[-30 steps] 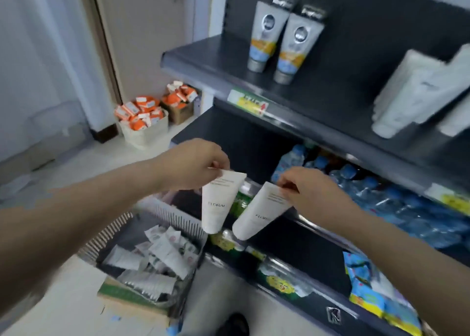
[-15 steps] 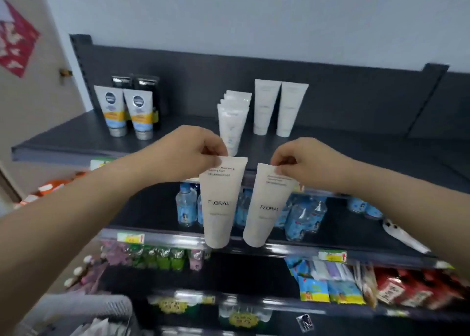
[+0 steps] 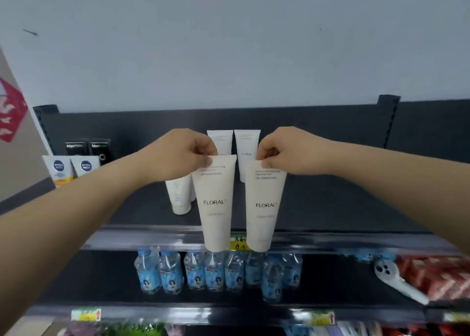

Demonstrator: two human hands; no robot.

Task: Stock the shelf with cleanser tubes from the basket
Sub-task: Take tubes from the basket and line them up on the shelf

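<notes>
My left hand (image 3: 181,154) pinches the crimped top of a cream FLORAL cleanser tube (image 3: 215,203), which hangs cap down over the front edge of the dark top shelf (image 3: 343,208). Beside it, my right hand (image 3: 284,152) pinches a second FLORAL tube (image 3: 264,206) the same way. Both tubes hang upright side by side. Behind them on the shelf stand more white tubes: two at the back (image 3: 246,147) and a row to the left (image 3: 180,196). The basket is out of view.
Nivea tubes (image 3: 72,169) and black Men tubes (image 3: 87,146) stand at the shelf's left end. Water bottles (image 3: 213,272) fill the shelf below, with a white device (image 3: 396,281) and red packets (image 3: 437,277) to the right. A grey wall rises above the shelf.
My view has lifted from the basket on the floor up to the top shelf. Both hands have raised their tubes to the shelf's front edge.
</notes>
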